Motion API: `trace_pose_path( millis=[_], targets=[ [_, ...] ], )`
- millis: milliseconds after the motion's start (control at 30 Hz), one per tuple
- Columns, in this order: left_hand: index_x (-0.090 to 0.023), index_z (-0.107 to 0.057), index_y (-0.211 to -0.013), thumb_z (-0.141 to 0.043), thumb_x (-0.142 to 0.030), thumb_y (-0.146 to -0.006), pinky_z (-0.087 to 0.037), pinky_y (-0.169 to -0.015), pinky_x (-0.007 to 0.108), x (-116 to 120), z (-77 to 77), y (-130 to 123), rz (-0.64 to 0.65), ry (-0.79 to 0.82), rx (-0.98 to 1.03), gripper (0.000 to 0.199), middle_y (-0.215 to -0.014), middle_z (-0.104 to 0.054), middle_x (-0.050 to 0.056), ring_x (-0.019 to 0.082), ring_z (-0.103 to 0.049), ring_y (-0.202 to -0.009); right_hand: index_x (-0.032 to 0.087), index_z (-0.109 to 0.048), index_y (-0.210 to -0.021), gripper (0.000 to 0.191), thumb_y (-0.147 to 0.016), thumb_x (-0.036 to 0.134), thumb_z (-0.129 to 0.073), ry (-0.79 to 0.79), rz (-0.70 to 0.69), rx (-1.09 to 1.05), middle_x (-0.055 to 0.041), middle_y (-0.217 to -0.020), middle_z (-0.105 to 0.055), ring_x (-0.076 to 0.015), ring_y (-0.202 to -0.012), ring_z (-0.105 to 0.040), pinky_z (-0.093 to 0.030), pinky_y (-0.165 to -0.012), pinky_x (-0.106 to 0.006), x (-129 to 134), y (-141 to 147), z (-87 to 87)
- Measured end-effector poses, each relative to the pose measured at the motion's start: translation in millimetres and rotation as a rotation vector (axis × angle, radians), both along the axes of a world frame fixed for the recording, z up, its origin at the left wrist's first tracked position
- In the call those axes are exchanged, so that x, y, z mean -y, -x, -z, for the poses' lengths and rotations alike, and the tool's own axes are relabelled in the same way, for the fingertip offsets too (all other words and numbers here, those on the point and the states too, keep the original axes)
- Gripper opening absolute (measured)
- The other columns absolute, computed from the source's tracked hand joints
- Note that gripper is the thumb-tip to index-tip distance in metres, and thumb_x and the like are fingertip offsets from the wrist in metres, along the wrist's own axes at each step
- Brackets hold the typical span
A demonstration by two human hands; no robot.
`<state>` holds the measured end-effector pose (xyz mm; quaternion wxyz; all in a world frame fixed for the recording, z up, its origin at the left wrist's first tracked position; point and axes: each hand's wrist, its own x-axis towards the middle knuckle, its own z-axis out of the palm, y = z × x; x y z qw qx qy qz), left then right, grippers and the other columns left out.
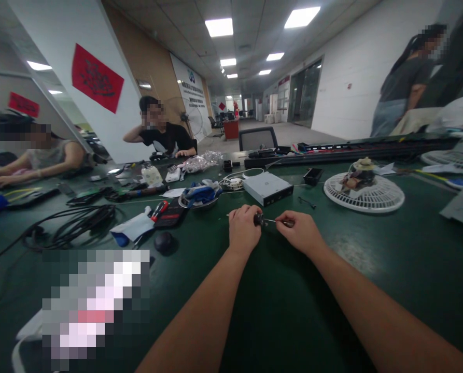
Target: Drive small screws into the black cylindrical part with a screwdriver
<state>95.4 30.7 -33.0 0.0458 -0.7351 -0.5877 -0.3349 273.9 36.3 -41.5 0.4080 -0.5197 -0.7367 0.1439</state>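
Observation:
My left hand (pixel 245 229) is closed around a small dark round part (pixel 258 219), most of it hidden by the fingers. It may be a small motor, but its kind is unclear. Pinched in my right hand (pixel 300 231) is a screwdriver (pixel 270 221), its thin metal shaft pointing left at the part. Whether the tip touches the part cannot be made out. Just beyond both hands lies a silver optical drive (pixel 266 186) with a dark front. To its right are a short dark cable (pixel 306 202) and a small black box (pixel 312 176).
A white fan grille (pixel 363 199) with a motor on it lies at right. Left are a black mouse (pixel 163 242), a red screwdriver (pixel 159 211), a bowl with blue cloth (pixel 200 196) and coiled black cable (pixel 79 223). People sit or stand around the green table (pixel 285 311).

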Motion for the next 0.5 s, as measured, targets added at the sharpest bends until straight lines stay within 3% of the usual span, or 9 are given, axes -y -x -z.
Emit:
trace_pose_path(
  millis=[167,367,500],
  targets=[
    [-0.027,-0.064,-0.093,-0.062,-0.007,-0.077,-0.037,-0.097,0.039,-0.6,0.0,0.1,0.000,0.013,-0.011,0.025,-0.100,-0.066,0.002,0.022,-0.059,-0.102,0.021,-0.076,-0.078,0.015,-0.078,0.022,-0.061,0.049,-0.115,-0.123,-0.0023,-0.076,-0.076,-0.0196,-0.069,-0.070,-0.051,-0.066,-0.028,0.9,0.0,0.6],
    [-0.026,-0.063,-0.101,-0.064,-0.012,-0.080,-0.038,-0.096,0.038,-0.4,-0.9,-0.2,-0.029,0.014,0.029,0.026,-0.103,-0.067,0.002,0.022,-0.060,-0.102,0.021,-0.078,-0.092,0.020,-0.079,0.027,-0.064,0.009,0.086,-0.138,-0.0045,-0.079,-0.077,-0.0218,-0.072,-0.071,-0.053,-0.070,-0.031,-1.4,-1.0,0.9],
    [-0.026,-0.062,-0.104,-0.067,-0.020,-0.082,-0.039,-0.094,0.039,-1.4,-0.1,0.2,-0.044,0.020,0.070,0.023,-0.105,-0.068,0.002,0.023,-0.060,-0.102,0.021,-0.077,-0.093,0.023,-0.081,0.038,-0.068,0.046,0.117,-0.107,-0.0045,-0.076,-0.075,-0.0216,-0.069,-0.069,-0.048,-0.065,-0.031,-5.0,-2.6,1.2]
  ],
)
